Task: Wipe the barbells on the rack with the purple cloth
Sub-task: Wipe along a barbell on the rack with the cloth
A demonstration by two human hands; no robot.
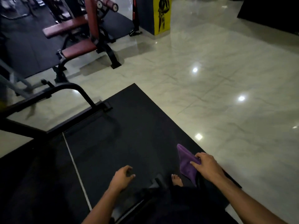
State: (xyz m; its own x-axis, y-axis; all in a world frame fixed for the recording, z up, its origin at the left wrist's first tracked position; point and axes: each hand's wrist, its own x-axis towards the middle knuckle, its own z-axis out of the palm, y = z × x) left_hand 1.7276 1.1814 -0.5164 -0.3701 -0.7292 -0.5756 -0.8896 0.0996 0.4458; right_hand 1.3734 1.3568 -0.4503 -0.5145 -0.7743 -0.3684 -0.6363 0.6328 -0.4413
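Head view: we look down at a gym floor, with no barbells and no rack that we can see.
Far left: a black metal frame [48, 97] stands half on the black mat [129, 126], with a red padded machine [77, 46] behind it.
Left hand [122, 177]: our grip is loose here, fingers a bit curled, holding nothing.
Right hand [206, 165]: our grip pinches the purple cloth [186, 160], which hangs down above the mat.
Far right: shiny pale floor tiles [226, 78].
Done so far: we think nothing shows as wiped yet.
Left to do: find the rack, then wipe every barbell.
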